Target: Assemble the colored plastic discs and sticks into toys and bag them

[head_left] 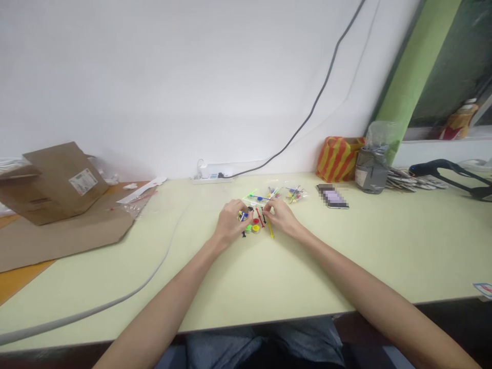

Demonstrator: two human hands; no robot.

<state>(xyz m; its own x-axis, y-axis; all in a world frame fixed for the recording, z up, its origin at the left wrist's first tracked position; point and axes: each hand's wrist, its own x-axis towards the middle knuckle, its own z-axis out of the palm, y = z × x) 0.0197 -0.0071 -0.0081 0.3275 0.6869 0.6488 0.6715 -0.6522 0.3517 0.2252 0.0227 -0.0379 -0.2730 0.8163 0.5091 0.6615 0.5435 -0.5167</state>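
My left hand is curled with its thumb and fingers around a small cluster of blue, white and yellow plastic pieces. Opposite it, my right hand has its fingertips pinched together beside a black plastic arrow; what they hold, if anything, is too small to make out. Between the hands lie a red arrow, a red disc, a yellow disc and a green disc. A yellow arrow rests just below my right fingers.
Behind the hands are clear bags of coloured pieces. A phone, a striped bag and a grey container stand to the right. A cardboard box sits left, and a grey cable crosses the table.
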